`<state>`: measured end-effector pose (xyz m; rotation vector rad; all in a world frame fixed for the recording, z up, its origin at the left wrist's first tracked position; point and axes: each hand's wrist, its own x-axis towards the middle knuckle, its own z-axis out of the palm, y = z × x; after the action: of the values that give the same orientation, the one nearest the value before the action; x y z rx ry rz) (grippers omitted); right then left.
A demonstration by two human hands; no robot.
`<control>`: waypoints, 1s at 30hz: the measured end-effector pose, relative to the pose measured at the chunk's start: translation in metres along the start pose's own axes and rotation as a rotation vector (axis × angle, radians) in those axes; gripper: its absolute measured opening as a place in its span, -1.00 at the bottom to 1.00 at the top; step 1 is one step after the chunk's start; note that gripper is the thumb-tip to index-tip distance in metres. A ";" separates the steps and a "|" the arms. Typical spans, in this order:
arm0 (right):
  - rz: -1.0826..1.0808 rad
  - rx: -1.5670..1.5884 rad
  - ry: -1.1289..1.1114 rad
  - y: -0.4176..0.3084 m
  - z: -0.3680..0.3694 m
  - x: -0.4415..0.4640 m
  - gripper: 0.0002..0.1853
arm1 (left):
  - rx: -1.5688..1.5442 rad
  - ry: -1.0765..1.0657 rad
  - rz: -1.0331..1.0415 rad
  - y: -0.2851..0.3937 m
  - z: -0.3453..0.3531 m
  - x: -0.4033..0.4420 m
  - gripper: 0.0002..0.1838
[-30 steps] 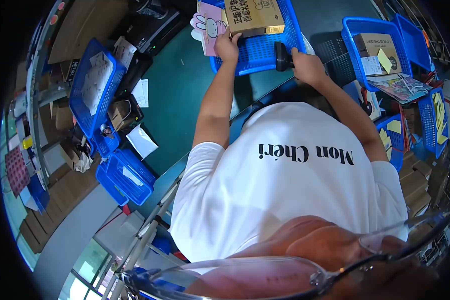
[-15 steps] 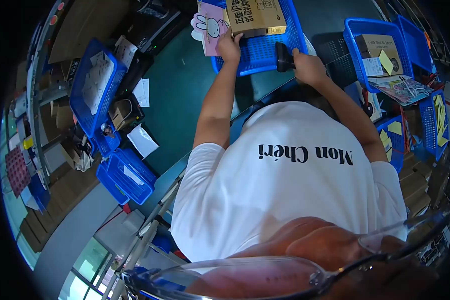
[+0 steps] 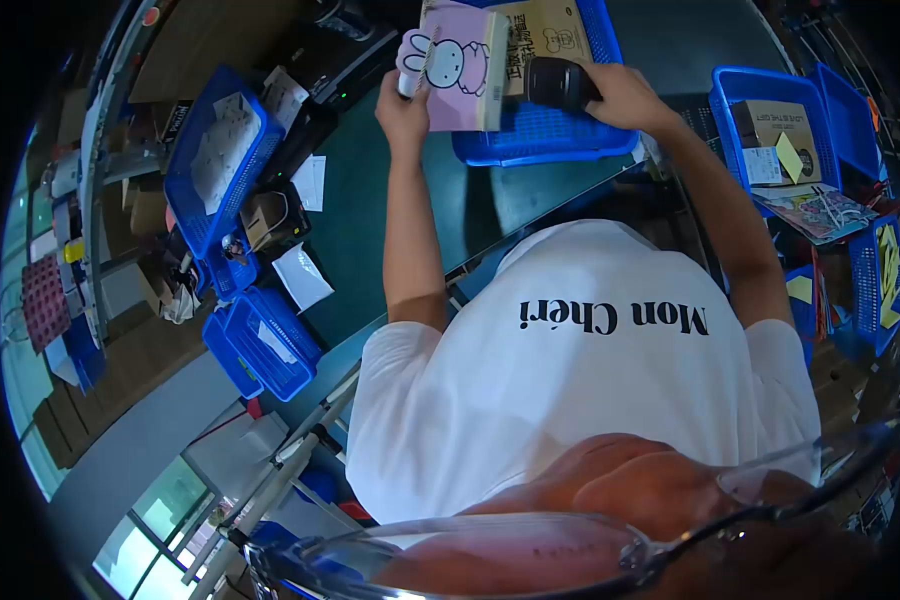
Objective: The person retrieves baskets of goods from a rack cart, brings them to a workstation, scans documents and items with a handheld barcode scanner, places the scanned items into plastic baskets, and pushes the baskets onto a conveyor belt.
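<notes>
My left hand (image 3: 403, 112) grips the left edge of a pink box (image 3: 460, 100) printed with a cartoon rabbit. The box is tilted, and its pale narrow side with a small printed label faces right. My right hand (image 3: 625, 97) is wrapped round a black handheld barcode scanner (image 3: 558, 82), whose head points left at that side, a short gap away. Behind both lies a tan cardboard box (image 3: 560, 30) with black printing, in a blue plastic basket (image 3: 540, 150). The scanner and the pink box hide part of it.
The basket stands on a green tabletop (image 3: 355, 230). To the right, another blue basket (image 3: 725, 120) holds a cardboard box and papers. At left are a blue basket of papers (image 3: 220, 160), a white packet (image 3: 302, 278) and stacked blue trays (image 3: 260, 345).
The pink box has come up and right, over the basket's left part, in my left hand, which has left the tan box. The scanner has risen toward the pink box's side.
</notes>
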<state>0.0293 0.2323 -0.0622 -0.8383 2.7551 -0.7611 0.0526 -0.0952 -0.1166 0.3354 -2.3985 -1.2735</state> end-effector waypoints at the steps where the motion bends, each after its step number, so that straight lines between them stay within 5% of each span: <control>1: -0.046 -0.012 0.023 -0.002 -0.006 0.005 -0.37 | -0.153 -0.006 -0.053 0.007 -0.011 -0.002 -0.69; 5: -0.028 -0.065 -0.066 -0.011 -0.022 0.017 -0.37 | -0.509 0.038 -0.104 0.014 -0.031 -0.006 -0.68; 21: -0.047 -0.018 -0.028 -0.013 -0.023 0.002 -0.35 | -0.362 0.069 -0.094 0.009 -0.021 0.003 -0.65; 26: 0.132 -0.144 -0.101 -0.001 -0.001 -0.024 -0.49 | 0.241 0.027 -0.035 0.038 0.004 -0.008 -0.42; 28: 0.157 -0.252 -0.096 0.017 0.029 -0.043 -0.56 | 0.801 0.167 0.445 0.043 0.035 -0.020 -0.23; 30: 0.129 -0.363 -0.031 0.029 0.058 -0.059 -0.73 | 0.765 -0.188 0.548 0.028 0.080 -0.032 -0.10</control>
<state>0.0812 0.2610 -0.1268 -0.7105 2.9286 -0.2241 0.0442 -0.0079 -0.1413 -0.2459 -2.7717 -0.1303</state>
